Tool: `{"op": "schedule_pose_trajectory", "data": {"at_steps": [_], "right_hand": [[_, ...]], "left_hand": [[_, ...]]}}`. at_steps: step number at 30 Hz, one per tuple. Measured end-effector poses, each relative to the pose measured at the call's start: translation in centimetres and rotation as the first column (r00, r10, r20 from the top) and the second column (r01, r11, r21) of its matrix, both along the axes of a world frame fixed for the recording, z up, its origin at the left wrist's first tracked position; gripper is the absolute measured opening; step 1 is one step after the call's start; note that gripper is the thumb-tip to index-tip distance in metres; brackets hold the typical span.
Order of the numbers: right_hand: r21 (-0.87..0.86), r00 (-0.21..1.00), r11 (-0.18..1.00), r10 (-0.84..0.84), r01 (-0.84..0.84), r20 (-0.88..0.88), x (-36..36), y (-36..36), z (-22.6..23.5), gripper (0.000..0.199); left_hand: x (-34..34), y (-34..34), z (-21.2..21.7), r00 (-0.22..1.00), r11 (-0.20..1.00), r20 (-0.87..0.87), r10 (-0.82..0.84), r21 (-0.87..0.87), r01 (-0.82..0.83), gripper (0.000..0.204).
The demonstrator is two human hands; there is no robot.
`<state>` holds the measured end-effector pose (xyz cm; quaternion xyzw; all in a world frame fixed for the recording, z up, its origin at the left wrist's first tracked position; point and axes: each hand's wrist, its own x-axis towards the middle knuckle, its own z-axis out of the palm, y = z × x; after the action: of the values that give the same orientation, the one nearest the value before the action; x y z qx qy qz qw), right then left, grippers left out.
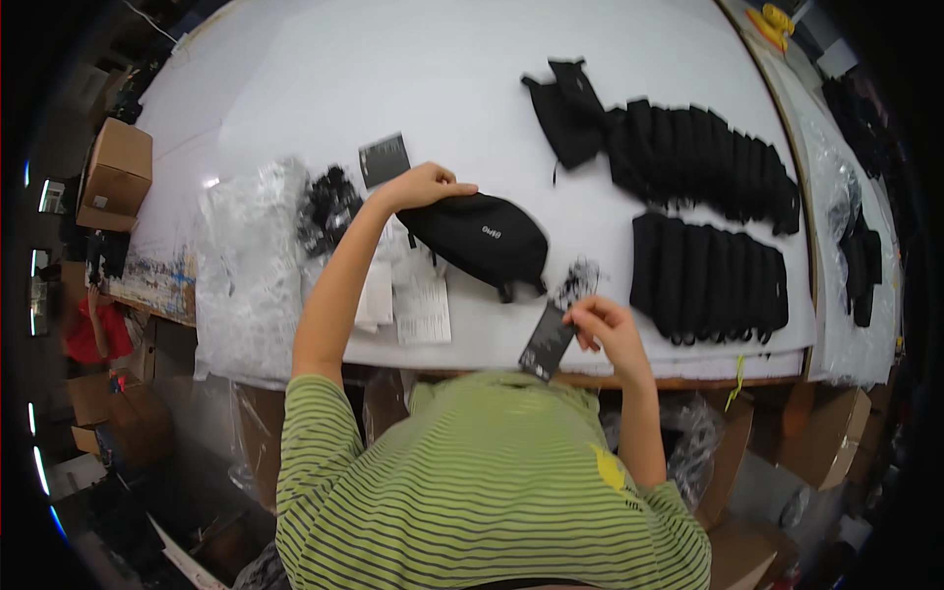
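My left hand (428,187) is closed on the upper left end of a black waist bag (482,236), which lies tilted on the white table. Between the fingers of my right hand (605,329) is a dark hang tag (548,342), held near the table's front edge. Just above that hand sits a small tangle of black tag strings (578,281). Another stack of dark tags (383,160) lies beyond my left hand. White paper slips (423,310) rest below the bag, to the left.
Two rows of black bags, a far row (698,157) and a near row (708,280), fill the table's right side. Clear plastic bags (251,265) and a black heap (329,206) lie left. A cardboard box (118,172) stands farther left, near a person in red (96,329).
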<state>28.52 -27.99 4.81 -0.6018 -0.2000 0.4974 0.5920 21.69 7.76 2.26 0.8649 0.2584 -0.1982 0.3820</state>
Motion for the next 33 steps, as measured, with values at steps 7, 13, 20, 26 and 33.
{"op": "schedule_pose_trajectory", "data": {"at_steps": [7, 13, 20, 26, 33], "right_hand": [[-0.045, 0.995, 0.998, -0.046, 0.05, 0.09, 0.4, -3.5, 1.3, 0.013], [-0.084, 0.99, 0.996, -0.031, 0.043, 0.135, -0.4, -3.6, 0.4, 0.015], [-0.245, 0.815, 0.969, 0.156, -0.018, 0.558, -3.3, 1.1, 0.4, 0.013], [-0.179, 0.814, 0.964, 0.262, -0.196, 0.518, -6.5, 4.1, 0.5, 0.013], [-0.185, 0.614, 0.898, 0.412, -0.4, 0.673, -7.9, 4.9, 1.1, 0.013]], "left_hand": [[-3.7, -11.3, 1.1, 0.685, 0.998, 0.729, -0.013, 0.054, -0.038, 0.012], [-9.1, -19.5, -1.8, 0.75, 0.788, 0.367, -0.55, 0.527, 0.32, 0.025], [-11.1, -20.3, -0.9, 0.65, 0.917, 0.707, -0.278, 0.397, -0.04, 0.029], [-15.2, -20.8, 0.6, 0.721, 0.909, 0.604, 0.341, -0.017, -0.416, 0.016], [-17.4, -21.9, 1.5, 0.564, 0.648, 0.346, 0.75, -0.558, -0.519, 0.016]]}}
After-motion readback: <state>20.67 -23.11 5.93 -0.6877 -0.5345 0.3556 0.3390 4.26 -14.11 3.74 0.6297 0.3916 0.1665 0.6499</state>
